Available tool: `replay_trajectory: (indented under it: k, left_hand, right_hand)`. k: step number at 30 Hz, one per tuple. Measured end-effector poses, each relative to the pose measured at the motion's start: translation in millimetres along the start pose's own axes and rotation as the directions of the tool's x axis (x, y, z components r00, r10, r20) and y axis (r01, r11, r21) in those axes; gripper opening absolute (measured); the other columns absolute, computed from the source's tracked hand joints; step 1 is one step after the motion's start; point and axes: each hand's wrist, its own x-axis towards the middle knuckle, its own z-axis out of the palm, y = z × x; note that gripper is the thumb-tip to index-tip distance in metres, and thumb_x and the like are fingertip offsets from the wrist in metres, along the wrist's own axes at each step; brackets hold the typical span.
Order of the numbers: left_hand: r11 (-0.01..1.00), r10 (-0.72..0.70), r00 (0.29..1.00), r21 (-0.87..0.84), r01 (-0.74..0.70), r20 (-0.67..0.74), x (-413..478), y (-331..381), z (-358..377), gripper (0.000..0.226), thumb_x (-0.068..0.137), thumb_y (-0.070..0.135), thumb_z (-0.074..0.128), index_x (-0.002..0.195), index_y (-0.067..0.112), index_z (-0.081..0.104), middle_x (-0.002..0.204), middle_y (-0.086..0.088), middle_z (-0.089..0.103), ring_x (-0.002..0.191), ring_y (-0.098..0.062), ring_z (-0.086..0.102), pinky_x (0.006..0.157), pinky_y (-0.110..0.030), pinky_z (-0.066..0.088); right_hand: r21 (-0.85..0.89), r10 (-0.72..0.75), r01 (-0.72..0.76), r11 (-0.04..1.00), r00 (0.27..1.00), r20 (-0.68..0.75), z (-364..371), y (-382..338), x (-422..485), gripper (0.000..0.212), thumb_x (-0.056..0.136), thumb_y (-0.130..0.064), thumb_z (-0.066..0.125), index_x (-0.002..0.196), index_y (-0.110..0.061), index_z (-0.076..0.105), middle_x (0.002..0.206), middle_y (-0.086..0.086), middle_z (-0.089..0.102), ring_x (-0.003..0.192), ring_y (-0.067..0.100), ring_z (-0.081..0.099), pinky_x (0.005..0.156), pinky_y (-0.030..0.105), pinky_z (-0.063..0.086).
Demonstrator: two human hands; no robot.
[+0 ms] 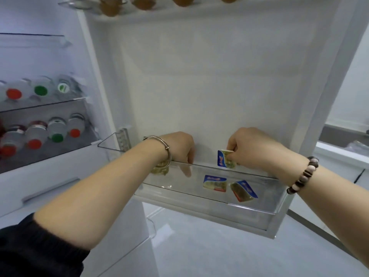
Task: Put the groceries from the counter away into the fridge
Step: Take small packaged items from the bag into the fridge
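Fridge door stands open, its clear door bin set low on it. Both hands reach over the bin's rim. The left hand dips curled fingers inside; whether it holds anything I cannot tell. The right hand pinches a small blue-and-white packet upright just above the bin. A second packet and a third packet lie inside, near each other.
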Motion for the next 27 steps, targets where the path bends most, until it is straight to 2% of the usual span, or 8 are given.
replay_trajectory:
  k: [6, 9, 11, 13, 17, 19, 22, 27]
  left_hand:
    - [0.997, 0.064, 0.994, 0.030, -0.067, 0.086, 2.7, -7.8, -0.6, 0.039, 0.063, 0.038, 0.084, 0.095, 0.017, 0.073, 0.090, -0.002, 0.070, 0.070, -0.013, 0.059, 0.051, -0.013, 0.042]
    - [0.996, 0.064, 0.987, 0.049, -0.072, 0.150, 1.6, -14.8, -3.0, 0.043, 0.061, 0.043, 0.084, 0.095, 0.020, 0.072, 0.090, 0.001, 0.070, 0.080, -0.015, 0.065, 0.065, -0.020, 0.049]
    - [0.995, 0.077, 0.982, 0.046, -0.087, 0.173, 0.8, -17.5, -4.0, 0.041, 0.062, 0.042, 0.083, 0.095, 0.021, 0.072, 0.088, 0.003, 0.071, 0.077, -0.013, 0.065, 0.065, -0.021, 0.048]
    - [0.993, 0.098, 0.977, 0.043, -0.108, 0.189, -1.0, -18.0, -4.4, 0.038, 0.064, 0.039, 0.083, 0.095, 0.022, 0.072, 0.085, 0.004, 0.071, 0.072, -0.011, 0.063, 0.063, -0.020, 0.047]
    - [0.989, 0.141, 0.971, 0.025, -0.148, 0.194, -4.7, -19.4, -7.6, 0.033, 0.064, 0.037, 0.083, 0.093, 0.024, 0.073, 0.082, 0.008, 0.070, 0.067, -0.007, 0.060, 0.060, -0.020, 0.047]
    - [0.985, 0.156, 0.974, 0.047, -0.166, 0.161, -5.3, -18.8, -7.3, 0.032, 0.064, 0.041, 0.082, 0.089, 0.023, 0.073, 0.083, 0.007, 0.069, 0.066, -0.006, 0.058, 0.056, -0.020, 0.044]
    - [0.981, 0.168, 0.981, 0.083, -0.176, 0.094, -3.7, -17.5, -1.1, 0.030, 0.062, 0.044, 0.082, 0.076, 0.021, 0.069, 0.072, 0.007, 0.063, 0.064, -0.008, 0.055, 0.054, -0.021, 0.043]
    - [0.981, 0.192, 0.980, -0.012, -0.192, 0.053, -4.4, -22.2, -5.0, 0.028, 0.069, 0.037, 0.079, 0.087, 0.017, 0.070, 0.075, 0.004, 0.069, 0.067, -0.011, 0.064, 0.060, -0.024, 0.053]
  right_hand:
    - [-0.089, 0.022, -0.021, 0.996, 1.000, 0.015, -19.6, -19.8, 1.3, 0.008, 0.083, -0.015, 0.063, 0.088, -0.012, 0.070, 0.081, 0.004, 0.070, 0.077, 0.019, 0.064, 0.065, 0.026, 0.050]
    - [-0.045, 0.028, -0.021, 0.999, 0.987, 0.157, -23.4, -43.4, 5.7, 0.011, 0.086, -0.014, 0.063, 0.087, -0.006, 0.070, 0.074, 0.005, 0.072, 0.068, 0.016, 0.068, 0.067, 0.027, 0.057]
    - [0.015, 0.036, -0.041, 0.999, 0.960, 0.277, -18.9, -58.8, 9.2, 0.017, 0.088, -0.015, 0.062, 0.090, 0.001, 0.069, 0.076, 0.008, 0.073, 0.067, 0.017, 0.070, 0.068, 0.028, 0.059]
    - [0.030, 0.037, -0.049, 0.998, 0.951, 0.307, -12.6, -68.7, 15.3, 0.020, 0.089, -0.013, 0.062, 0.094, 0.005, 0.067, 0.077, 0.011, 0.071, 0.065, 0.019, 0.069, 0.068, 0.030, 0.059]
    - [-0.061, 0.053, -0.034, 0.998, 0.940, 0.337, -2.9, -77.2, 20.1, 0.022, 0.091, -0.014, 0.059, 0.099, 0.005, 0.064, 0.095, 0.016, 0.070, 0.085, 0.028, 0.068, 0.080, 0.035, 0.056]
    - [-0.148, 0.055, -0.006, 0.989, 0.943, 0.328, 3.4, -78.3, 18.9, 0.022, 0.089, -0.019, 0.062, 0.092, 0.002, 0.064, 0.095, 0.014, 0.069, 0.081, 0.027, 0.065, 0.069, 0.030, 0.054]
    - [-0.192, 0.081, -0.026, 0.981, 0.955, 0.285, 9.6, -78.5, 19.6, 0.030, 0.082, -0.028, 0.071, 0.086, 0.001, 0.065, 0.064, 0.004, 0.061, 0.054, 0.016, 0.054, 0.051, 0.022, 0.046]
    - [-0.019, 0.101, -0.099, 0.995, 0.978, 0.181, 0.1, -71.2, 20.4, 0.023, 0.087, -0.026, 0.064, 0.094, -0.004, 0.069, 0.078, 0.005, 0.071, 0.070, 0.016, 0.069, 0.064, 0.028, 0.057]
